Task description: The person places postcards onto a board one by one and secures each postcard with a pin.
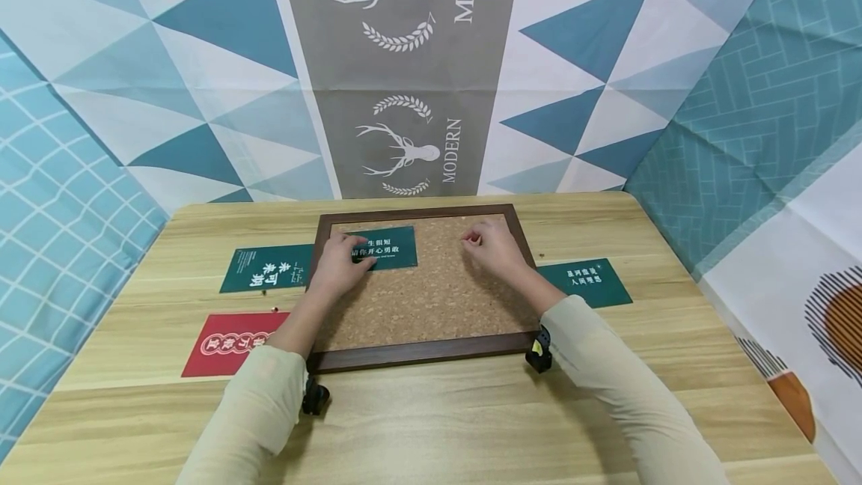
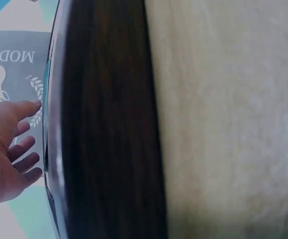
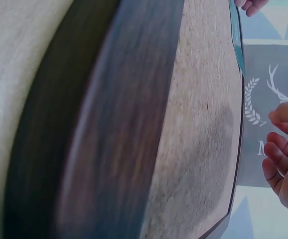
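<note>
Probably to steady it, we rest a loosely spread left hand (image 1: 339,264) on the green card (image 1: 396,247), far left on the corkboard (image 1: 404,305); our right hand (image 1: 497,247) pinches what seems a pin (image 1: 474,239).

Cork board (image 1: 431,298) which looked rough, wooden frame (image 1: 424,352) (it was slightly glossy), green card (image 1: 400,248) of smooth paper, matt cloth sleeves (image 1: 613,373).
</note>
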`<control>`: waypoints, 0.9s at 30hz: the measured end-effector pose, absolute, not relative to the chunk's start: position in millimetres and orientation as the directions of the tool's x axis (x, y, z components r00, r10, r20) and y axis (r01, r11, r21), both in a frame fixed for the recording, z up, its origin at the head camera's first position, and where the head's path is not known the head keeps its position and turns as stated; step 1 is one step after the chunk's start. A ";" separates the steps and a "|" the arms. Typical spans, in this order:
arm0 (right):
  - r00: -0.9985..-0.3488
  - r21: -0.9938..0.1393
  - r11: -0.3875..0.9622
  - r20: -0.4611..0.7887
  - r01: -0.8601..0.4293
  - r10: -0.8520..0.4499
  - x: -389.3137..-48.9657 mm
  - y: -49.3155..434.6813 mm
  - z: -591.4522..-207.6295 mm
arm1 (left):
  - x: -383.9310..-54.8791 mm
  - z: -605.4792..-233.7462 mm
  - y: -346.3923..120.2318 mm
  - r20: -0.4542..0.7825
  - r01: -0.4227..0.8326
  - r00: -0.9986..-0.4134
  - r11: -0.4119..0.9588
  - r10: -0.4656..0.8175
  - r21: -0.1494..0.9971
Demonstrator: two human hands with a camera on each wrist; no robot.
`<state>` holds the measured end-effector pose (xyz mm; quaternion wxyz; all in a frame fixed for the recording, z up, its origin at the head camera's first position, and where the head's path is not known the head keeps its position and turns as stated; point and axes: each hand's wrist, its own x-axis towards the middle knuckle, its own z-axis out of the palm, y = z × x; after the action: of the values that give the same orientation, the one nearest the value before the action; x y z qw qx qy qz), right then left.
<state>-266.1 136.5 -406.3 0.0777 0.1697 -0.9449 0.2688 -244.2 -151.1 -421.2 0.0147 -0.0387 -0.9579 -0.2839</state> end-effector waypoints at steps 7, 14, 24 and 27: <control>-0.934 -0.463 0.811 0.200 -0.358 -0.298 -264.8 124.7 -404.1 | -245.1 -424.0 -150.7 0.044 0.084 -0.996 0.837 0.072 0.540; -0.934 -0.456 0.815 0.180 -0.356 -0.307 -264.1 115.7 -403.6 | -246.1 -426.0 -149.0 0.032 0.087 -0.996 0.846 0.082 0.527; -0.918 -0.467 0.790 0.211 -0.397 -0.337 -265.8 108.4 -407.7 | -246.2 -426.8 -150.2 0.024 0.092 -0.995 0.844 0.093 0.528; -0.916 -0.460 0.792 0.213 -0.402 -0.341 -265.9 105.4 -408.6 | -246.4 -426.6 -150.3 0.016 0.096 -0.995 0.854 0.103 0.511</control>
<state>-265.9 105.4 -408.6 0.0594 0.1967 -0.9446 0.2560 -246.4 -150.3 -426.6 -0.0060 -0.0517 -0.9628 -0.2652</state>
